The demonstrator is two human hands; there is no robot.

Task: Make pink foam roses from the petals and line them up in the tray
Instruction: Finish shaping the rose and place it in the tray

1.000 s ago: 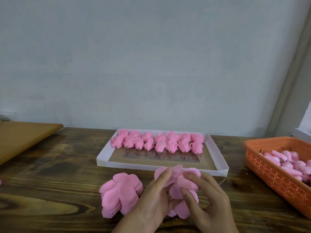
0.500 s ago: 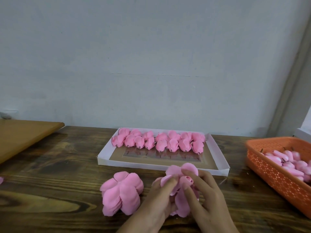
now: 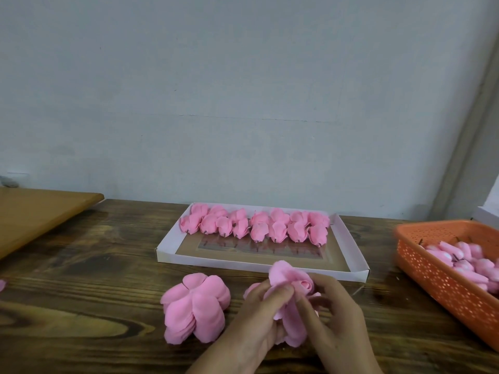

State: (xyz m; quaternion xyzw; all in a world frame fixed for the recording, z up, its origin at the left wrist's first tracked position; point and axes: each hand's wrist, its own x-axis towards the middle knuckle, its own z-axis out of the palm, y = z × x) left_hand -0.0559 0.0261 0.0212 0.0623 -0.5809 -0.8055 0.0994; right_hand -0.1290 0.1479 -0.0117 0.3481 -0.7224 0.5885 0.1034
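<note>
- A half-made rose (image 3: 290, 290) was held just above the near middle of the tabletop (image 3: 89, 265), between both hands, presumably so that its petals could be wrapped without being flattened against the wood.
- The left hand (image 3: 259, 317) was curled round the flower's lower petals, its fingers (image 3: 280, 291) clamped on a loose petal that was being pressed toward the rolled centre bud.
- The right hand (image 3: 337, 314) was closed on the bud side from the right, its fingers pinching the base, apparently to keep the core from unrolling.
- A stack of petals (image 3: 195, 309) lay just left of the hands, judged to be kept there for easy reach.
- The white tray (image 3: 348, 249) lay beyond the hands; finished roses (image 3: 255, 225) were lined along its far edge in two close rows, so the near part of its floor was left for further rows.
- An orange basket (image 3: 437, 276) holding pink buds (image 3: 464, 259) stood at the right edge, well apart from the tray.
- A lighter wooden board (image 3: 40, 211) lay at the far left.
- The way from the hands to the tray was crossed only by the tray's low near wall, over which the rose would probably have to be lifted.
</note>
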